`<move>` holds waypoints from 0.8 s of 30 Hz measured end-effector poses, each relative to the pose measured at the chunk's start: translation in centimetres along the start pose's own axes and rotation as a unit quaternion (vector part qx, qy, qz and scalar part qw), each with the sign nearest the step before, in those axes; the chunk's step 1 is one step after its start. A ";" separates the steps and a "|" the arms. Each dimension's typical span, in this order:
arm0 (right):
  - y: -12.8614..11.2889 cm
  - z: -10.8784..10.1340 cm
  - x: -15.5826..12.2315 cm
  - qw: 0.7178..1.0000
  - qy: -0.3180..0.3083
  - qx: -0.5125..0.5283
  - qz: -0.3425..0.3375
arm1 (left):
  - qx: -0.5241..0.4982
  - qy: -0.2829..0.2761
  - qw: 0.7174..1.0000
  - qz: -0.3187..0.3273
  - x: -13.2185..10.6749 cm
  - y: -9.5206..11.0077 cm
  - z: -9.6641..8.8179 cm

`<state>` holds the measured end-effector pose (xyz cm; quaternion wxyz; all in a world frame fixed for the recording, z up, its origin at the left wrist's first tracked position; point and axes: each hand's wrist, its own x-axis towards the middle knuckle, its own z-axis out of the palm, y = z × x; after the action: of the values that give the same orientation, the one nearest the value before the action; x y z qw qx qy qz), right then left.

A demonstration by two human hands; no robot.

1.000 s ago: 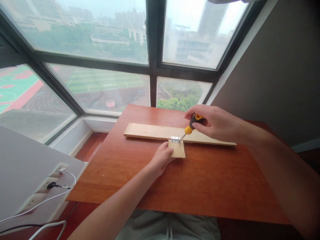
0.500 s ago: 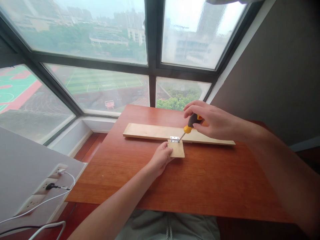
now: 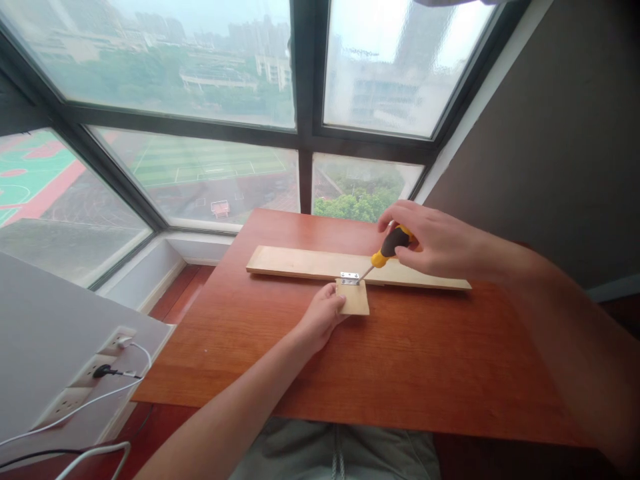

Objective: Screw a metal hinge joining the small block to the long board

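Observation:
My left hand point(image 3: 325, 312) grips a small square wooden board point(image 3: 356, 300) by its left edge, thumb on top. A silver metal hinge point(image 3: 349, 277) lies across the board's far edge and reaches toward a long wooden plank point(image 3: 300, 262) behind it. Held in my right hand point(image 3: 430, 237) is a screwdriver point(image 3: 395, 241) with a black and yellow handle, tilted down to the left. Its tip meets the hinge at the right end. Whether a screw sits under the tip is too small to tell.
Everything rests on a reddish-brown wooden table point(image 3: 425, 360). Large windows with a dark frame point(image 3: 305, 133) stand behind it. At the left, a wall carries sockets point(image 3: 90, 373) with plugs and white and black cables. A dark sloping wall point(image 3: 540, 147) rises at the right.
My right hand and the screwdriver handle have shifted a little to the right, so the screwdriver leans lower. The tip stays at the hinge. My left hand and the small board have not moved.

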<state>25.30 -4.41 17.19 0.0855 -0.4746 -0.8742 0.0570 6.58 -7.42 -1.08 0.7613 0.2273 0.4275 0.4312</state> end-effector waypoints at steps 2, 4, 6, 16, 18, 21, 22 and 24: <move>0.4 0.0 0.1 0.999 0.001 0.032 -0.031 | -0.003 0.000 1.000 0.000 0.0 0.0 0.0; 0.3 0.3 0.1 0.999 0.031 0.010 -0.028 | -0.009 0.000 1.000 -0.001 0.0 0.0 0.0; -0.2 0.6 0.2 0.997 0.058 -0.055 0.002 | -0.014 0.002 1.000 -0.003 0.0 0.0 0.1; -0.9 0.9 -0.3 0.998 0.051 -0.024 -0.011 | -0.016 -0.001 1.000 0.001 0.0 -0.1 0.0; -0.5 0.7 -0.4 0.997 0.036 0.036 -0.061 | -0.016 -0.004 1.000 0.004 0.0 -0.1 -0.1; -0.3 0.8 -0.2 0.996 0.054 0.031 -0.061 | -0.015 -0.004 1.000 0.002 0.0 -0.1 -0.1; -0.5 1.0 0.0 0.997 0.065 -0.001 -0.042 | -0.014 -0.003 1.000 0.001 0.0 -0.1 -0.1; -0.8 1.3 0.2 0.992 0.091 -0.090 0.014 | -0.012 0.001 1.000 0.000 0.1 -0.1 -0.1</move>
<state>24.25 -4.72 16.06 0.1203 -0.4958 -0.8576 -0.0644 6.60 -7.40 -1.25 0.7640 0.2175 0.4227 0.4363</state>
